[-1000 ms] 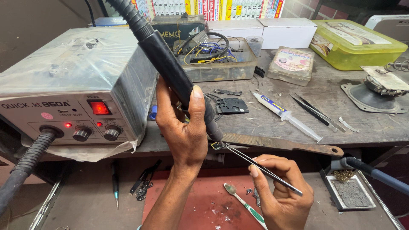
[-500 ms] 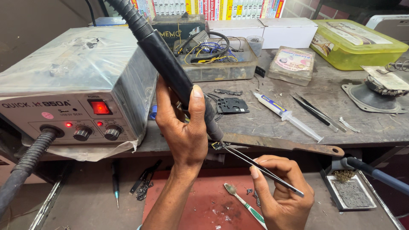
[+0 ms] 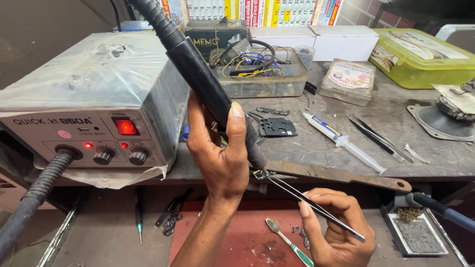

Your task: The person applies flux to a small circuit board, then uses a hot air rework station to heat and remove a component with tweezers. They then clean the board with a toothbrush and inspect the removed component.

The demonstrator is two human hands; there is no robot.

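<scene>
My left hand (image 3: 220, 153) grips a black hot-air wand (image 3: 198, 74), its nozzle pointing down and right at the bench's front edge. My right hand (image 3: 336, 227) holds thin metal tweezers (image 3: 311, 203). The tweezer tips pinch a small chip (image 3: 258, 174) right under the wand's nozzle. The wand's ribbed hose runs up and out of the top of the view. The grey hot-air station (image 3: 94, 104), wrapped in plastic film, stands at the left with its red power switch lit.
On the bench lie a syringe (image 3: 341, 141), spare tweezers (image 3: 378, 138), a black bracket plate (image 3: 278, 127), a clear tray of wires (image 3: 257, 74), white boxes and a green lidded box (image 3: 420, 57). Below are a red mat (image 3: 247, 237), a toothbrush (image 3: 289, 242) and a small metal tray (image 3: 420, 232).
</scene>
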